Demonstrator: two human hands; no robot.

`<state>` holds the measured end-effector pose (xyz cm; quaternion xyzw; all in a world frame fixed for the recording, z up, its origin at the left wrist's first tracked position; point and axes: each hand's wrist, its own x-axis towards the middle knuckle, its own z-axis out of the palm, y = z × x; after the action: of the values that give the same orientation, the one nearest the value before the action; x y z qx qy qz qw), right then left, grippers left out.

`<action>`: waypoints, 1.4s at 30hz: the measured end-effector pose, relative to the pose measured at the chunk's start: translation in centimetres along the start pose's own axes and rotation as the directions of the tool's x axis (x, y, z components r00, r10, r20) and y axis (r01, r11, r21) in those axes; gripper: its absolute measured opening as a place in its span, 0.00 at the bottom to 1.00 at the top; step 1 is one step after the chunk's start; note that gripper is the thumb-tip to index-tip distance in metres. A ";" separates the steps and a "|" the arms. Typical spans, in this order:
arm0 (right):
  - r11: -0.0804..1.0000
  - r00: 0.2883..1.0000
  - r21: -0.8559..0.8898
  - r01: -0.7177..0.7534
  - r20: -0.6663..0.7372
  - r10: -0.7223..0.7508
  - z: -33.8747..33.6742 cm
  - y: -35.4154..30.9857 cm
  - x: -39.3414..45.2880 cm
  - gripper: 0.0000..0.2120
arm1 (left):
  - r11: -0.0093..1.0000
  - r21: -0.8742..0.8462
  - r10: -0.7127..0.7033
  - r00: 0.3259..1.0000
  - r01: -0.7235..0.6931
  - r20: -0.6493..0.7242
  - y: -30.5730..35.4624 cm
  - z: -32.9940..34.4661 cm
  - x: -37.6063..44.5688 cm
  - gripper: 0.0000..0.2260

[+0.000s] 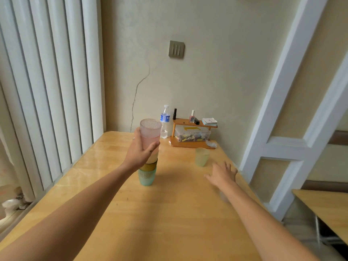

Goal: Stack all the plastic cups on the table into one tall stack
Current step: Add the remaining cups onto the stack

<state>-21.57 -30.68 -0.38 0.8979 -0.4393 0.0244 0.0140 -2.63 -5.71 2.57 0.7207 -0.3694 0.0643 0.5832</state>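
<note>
A stack of plastic cups stands mid-table: a teal cup (147, 177) at the bottom, an amber cup (148, 166) above it, a pale one above that, and a pink textured cup (150, 131) on top. My left hand (139, 152) is wrapped around the pink cup. A single pale green cup (202, 157) stands upright to the right. My right hand (222, 174) hovers just in front of it, fingers spread, holding nothing. A faint clear cup (224, 197) seems to sit under my right forearm, mostly hidden.
The wooden table (169, 213) runs to the wall. At its far end stand a water bottle (165, 121) and a small wooden shelf (192, 134) with a plastic box, small bottles and cards. White panels border the left; a second table (323, 208) is at right.
</note>
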 end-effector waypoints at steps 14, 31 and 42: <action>0.986 0.990 0.151 -0.072 0.129 0.053 0.8 1.3 -1.5 0.44 | 0.999 0.049 0.020 1.000 -0.019 -0.011 0.7 0.3 -1.0 0.28; 0.631 0.573 0.337 0.699 -0.791 -0.213 -16.3 -15.3 -3.4 0.31 | 0.999 0.054 -0.001 0.999 0.004 -0.051 1.3 0.1 -0.9 0.29; 0.523 0.621 0.358 0.774 -0.593 -0.513 -13.6 -18.9 -2.8 0.30 | 1.000 0.009 0.012 1.000 -0.012 -0.008 0.9 -0.3 -0.2 0.35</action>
<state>-8.81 -16.21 12.93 0.9260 -0.0199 0.3407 -0.1611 -3.25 -5.40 3.25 0.7207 -0.3709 0.0723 0.5812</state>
